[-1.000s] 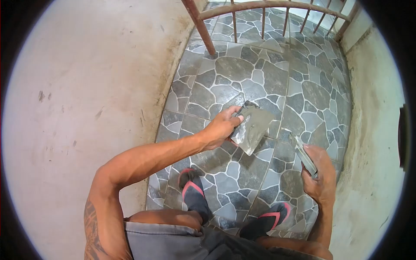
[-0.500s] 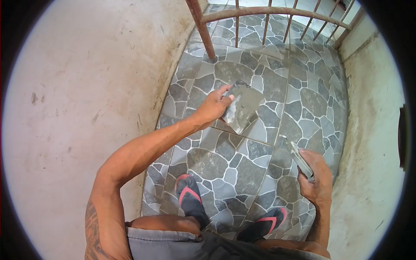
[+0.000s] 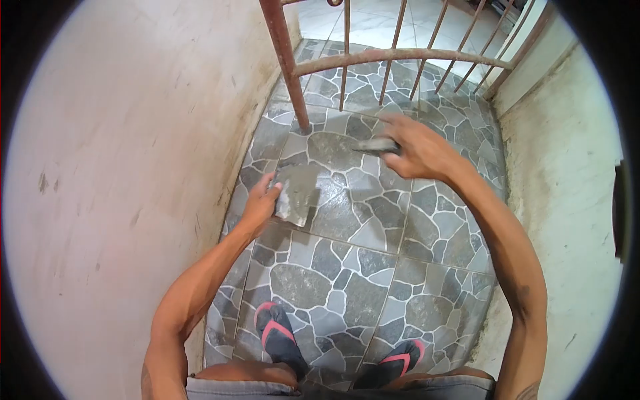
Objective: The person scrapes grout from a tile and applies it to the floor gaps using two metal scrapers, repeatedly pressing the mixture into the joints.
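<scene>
My left hand point(image 3: 260, 205) grips the edge of a small flat board point(image 3: 292, 208), thumb on top. Wet grey mortar point(image 3: 301, 183) is spread over the board's upper side, with a paler smeared patch near my thumb. Further forward and to the right, my right hand point(image 3: 419, 152) is closed round a putty knife point(image 3: 375, 145), its blade pointing left. Motion blurs this hand a little, and its fingers hide the handle. Both tools are held above the stone-patterned floor point(image 3: 340, 207), apart from each other.
A rusty metal gate point(image 3: 407, 56) stands ahead, with a paler floor point(image 3: 373, 23) beyond it. Stained walls rise on the left point(image 3: 133, 167) and right point(image 3: 567, 173). My feet, in flip-flops with pink straps point(image 3: 275, 328), are on the tiles.
My right hand has swung forward and left with the putty knife, up towards the gate. My left hand and the mortar-covered board have moved left and slightly down. The view has shifted, showing more of the gate.
</scene>
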The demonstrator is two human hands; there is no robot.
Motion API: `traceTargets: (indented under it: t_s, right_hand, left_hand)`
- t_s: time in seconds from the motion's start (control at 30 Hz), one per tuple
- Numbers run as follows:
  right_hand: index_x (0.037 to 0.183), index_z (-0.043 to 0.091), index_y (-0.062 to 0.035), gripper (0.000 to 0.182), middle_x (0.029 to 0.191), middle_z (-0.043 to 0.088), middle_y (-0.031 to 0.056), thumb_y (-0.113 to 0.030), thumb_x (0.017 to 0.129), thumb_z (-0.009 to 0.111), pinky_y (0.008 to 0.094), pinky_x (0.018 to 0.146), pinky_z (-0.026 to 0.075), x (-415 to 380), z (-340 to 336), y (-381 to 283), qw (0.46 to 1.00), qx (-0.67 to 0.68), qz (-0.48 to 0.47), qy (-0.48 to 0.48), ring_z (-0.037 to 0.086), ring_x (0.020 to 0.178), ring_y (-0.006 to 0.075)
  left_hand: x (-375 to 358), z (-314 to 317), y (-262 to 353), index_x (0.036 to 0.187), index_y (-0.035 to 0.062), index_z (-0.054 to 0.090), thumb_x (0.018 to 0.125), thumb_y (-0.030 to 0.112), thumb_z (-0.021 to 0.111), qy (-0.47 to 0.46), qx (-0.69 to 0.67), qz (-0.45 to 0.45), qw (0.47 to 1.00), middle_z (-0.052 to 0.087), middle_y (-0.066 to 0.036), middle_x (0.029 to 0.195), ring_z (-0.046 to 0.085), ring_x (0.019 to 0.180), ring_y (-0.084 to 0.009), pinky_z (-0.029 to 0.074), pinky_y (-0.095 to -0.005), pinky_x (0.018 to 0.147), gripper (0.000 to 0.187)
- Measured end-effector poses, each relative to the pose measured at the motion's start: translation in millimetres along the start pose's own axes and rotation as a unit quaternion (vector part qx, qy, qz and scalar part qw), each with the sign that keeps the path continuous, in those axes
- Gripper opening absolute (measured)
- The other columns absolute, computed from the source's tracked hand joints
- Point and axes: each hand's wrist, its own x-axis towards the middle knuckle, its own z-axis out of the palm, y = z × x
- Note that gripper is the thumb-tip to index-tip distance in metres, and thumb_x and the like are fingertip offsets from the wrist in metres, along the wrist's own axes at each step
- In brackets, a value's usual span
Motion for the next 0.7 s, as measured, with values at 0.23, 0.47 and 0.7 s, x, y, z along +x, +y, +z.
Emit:
traceTargets:
  t_s: [0.23, 0.47, 0.7]
  right_hand:
    - [0.101, 0.067, 0.0019, 0.037, 0.142, 0.038, 0.0356, -0.021, 0.072, 0.069, 0.0449, 0.11, 0.038, 123, 42, 37, 0.993, -0.119, -0.012, 0.026, 0.043, 0.13, 0.0483]
    - [0.091, 0.068, 0.0033, 0.03, 0.148, 0.025, 0.0407, -0.013, 0.067, 0.07, 0.0573, 0.109, 0.034, 132, 65, 12, 0.982, -0.165, 0.025, 0.089, 0.032, 0.136, 0.0549]
    - [0.09, 0.067, 0.0011, 0.028, 0.151, 0.017, 0.041, -0.013, 0.066, 0.072, 0.0585, 0.109, 0.033, 155, 78, 17, 0.977, -0.173, 0.049, 0.116, 0.025, 0.14, 0.0546]
  left_hand:
    - [23, -17, -19, 0.137, 0.0041, 0.046, 0.101, 0.011, 0.045, 0.046, -0.101, 0.042, 0.993, 0.061, -0.008, 0.118, 0.061, 0.102, -0.0161, 0.052, -0.0326, 0.086, 0.037]
    - [40, -24, -39, 0.136, 0.0027, 0.046, 0.1, 0.008, 0.046, 0.025, -0.147, 0.004, 0.989, 0.062, -0.007, 0.116, 0.063, 0.097, -0.0146, 0.052, -0.0286, 0.081, 0.037]
    - [50, -30, -17, 0.138, 0.0021, 0.044, 0.1, 0.006, 0.047, 0.01, -0.165, 0.06, 0.984, 0.061, -0.008, 0.119, 0.059, 0.105, -0.014, 0.049, -0.0284, 0.089, 0.039]
